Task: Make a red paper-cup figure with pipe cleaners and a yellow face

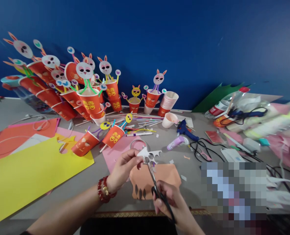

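Between thumb and fingers, my left hand pinches a small piece of white paper. My right hand is closed around the black handles of a pair of scissors. The scissor blades point away from me and their tips meet the white paper. Below the blades lies an orange paper sheet with several leaf-shaped holes along its near left side. A white paper scrap with scalloped cut-outs shows just right of the left fingertips; I cannot tell whether it is joined to the held piece.
Red paper cups with rabbit faces crowd the back left. A yellow sheet covers the left side. A blue glue gun, its black cable, a purple glue stick and a plastic bottle are on the right.
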Demonstrator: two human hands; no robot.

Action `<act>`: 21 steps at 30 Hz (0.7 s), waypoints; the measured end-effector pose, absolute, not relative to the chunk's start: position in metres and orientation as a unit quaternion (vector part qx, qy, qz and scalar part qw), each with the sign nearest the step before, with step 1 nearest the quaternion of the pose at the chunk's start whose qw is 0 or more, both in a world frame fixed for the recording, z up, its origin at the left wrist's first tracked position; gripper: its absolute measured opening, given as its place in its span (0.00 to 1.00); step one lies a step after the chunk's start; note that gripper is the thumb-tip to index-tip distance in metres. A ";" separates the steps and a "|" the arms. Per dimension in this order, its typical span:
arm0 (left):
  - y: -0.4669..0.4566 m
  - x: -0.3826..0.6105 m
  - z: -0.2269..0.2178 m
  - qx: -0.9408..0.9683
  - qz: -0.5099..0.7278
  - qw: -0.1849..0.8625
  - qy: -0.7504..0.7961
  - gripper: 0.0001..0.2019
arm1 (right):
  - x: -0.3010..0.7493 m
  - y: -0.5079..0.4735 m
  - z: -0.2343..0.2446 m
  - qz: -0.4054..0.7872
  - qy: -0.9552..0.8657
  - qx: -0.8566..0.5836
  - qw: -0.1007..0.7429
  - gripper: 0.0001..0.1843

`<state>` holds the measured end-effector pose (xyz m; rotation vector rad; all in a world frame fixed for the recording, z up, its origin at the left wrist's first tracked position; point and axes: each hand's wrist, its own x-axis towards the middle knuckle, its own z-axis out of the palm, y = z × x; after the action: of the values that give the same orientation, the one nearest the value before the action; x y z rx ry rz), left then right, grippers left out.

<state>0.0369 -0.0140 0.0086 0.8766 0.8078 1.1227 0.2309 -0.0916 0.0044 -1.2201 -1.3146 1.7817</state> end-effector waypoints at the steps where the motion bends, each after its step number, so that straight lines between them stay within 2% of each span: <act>1: -0.014 0.037 0.008 0.388 0.503 0.684 0.359 0.10 | 0.231 -0.092 0.004 0.671 -0.496 -0.463 0.299 0.30; 9: -0.015 0.036 0.004 0.384 0.503 0.682 0.367 0.10 | 0.230 -0.086 0.007 0.660 -0.503 -0.464 0.310 0.28; 21: -0.021 0.042 0.020 0.452 0.441 0.680 0.374 0.17 | 0.220 -0.073 0.013 0.639 -0.519 -0.462 0.329 0.29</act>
<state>0.0417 -0.0213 0.0204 1.0139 0.8401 0.9896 0.2205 -0.0734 0.0127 -1.2083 -1.3581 1.6731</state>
